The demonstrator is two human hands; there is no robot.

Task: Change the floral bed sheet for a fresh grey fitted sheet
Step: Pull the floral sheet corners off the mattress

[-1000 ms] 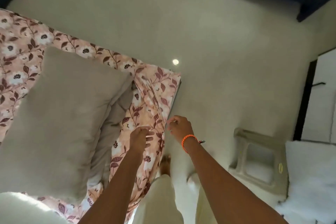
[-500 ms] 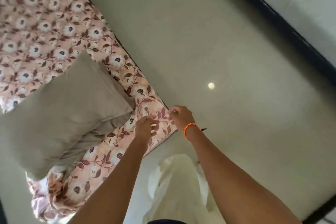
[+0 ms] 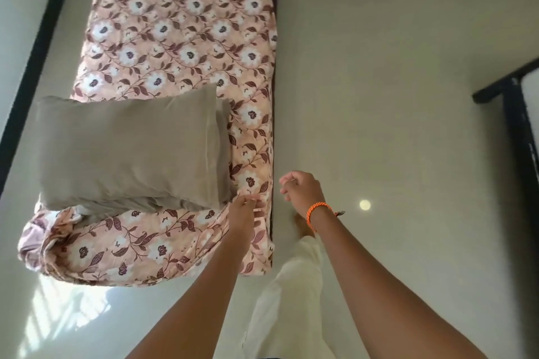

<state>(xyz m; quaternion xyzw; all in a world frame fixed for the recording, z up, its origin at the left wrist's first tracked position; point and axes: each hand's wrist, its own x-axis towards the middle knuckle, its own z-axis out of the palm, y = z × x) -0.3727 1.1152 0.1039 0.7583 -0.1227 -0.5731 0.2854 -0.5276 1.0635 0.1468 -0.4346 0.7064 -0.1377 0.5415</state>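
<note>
Basically nothing was done yet, by the look of it. The floral sheet [image 3: 180,46] was on the bed, spread over the mattress, only rumpled and bunched at the near end and near-left corner. Left hand [image 3: 244,214] was on the sheet near its right edge, fingers curled like it was pinching a bit of fabric. Right hand [image 3: 302,191] hung just beside the bed over the floor [image 3: 393,96], loosely curled with nothing in it. No grey sheet in sight, so stripping and refitting were all left. The big pillow [image 3: 131,151] sat right on the sheet and would have to come off first. A dark frame [image 3: 516,125] stood well apart on the right.
</note>
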